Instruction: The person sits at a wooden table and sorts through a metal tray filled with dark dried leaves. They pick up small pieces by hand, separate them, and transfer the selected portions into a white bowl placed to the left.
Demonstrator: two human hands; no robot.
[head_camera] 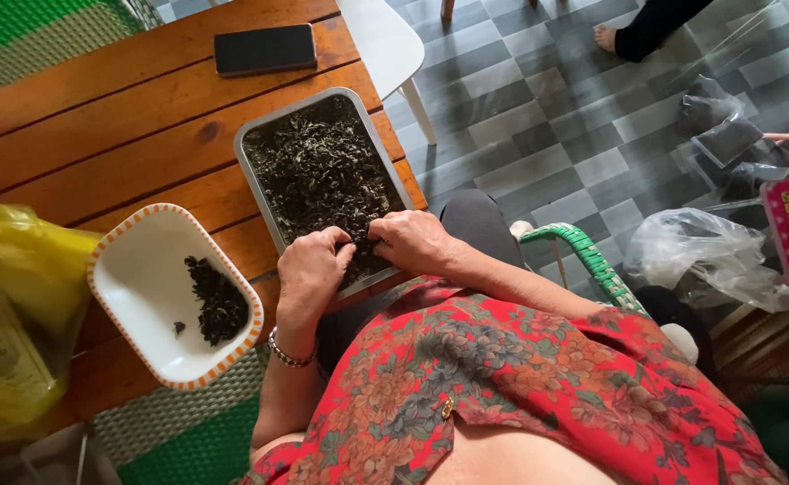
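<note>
Both the left hand point(309, 269) and right hand point(412, 241) rest curled, fingertips pinching into dark dried leaves point(318, 171) at the near end of the rectangular grey metal tray point(255, 184) on the slatted wooden table point(98, 117), where small, light pinches work best.

Dark dried leaves point(318, 166) heaped in grey rectangular tray point(253, 184).

soft even daylight, pretty bright overall, no harsh shadows, mild sheen on the wooden table point(98, 117) near its far edge, faint glare on the plastic bags point(709, 256), wide-angle stretch toward the corners, bottom edge a bit soft, centre nicely sharp
</note>
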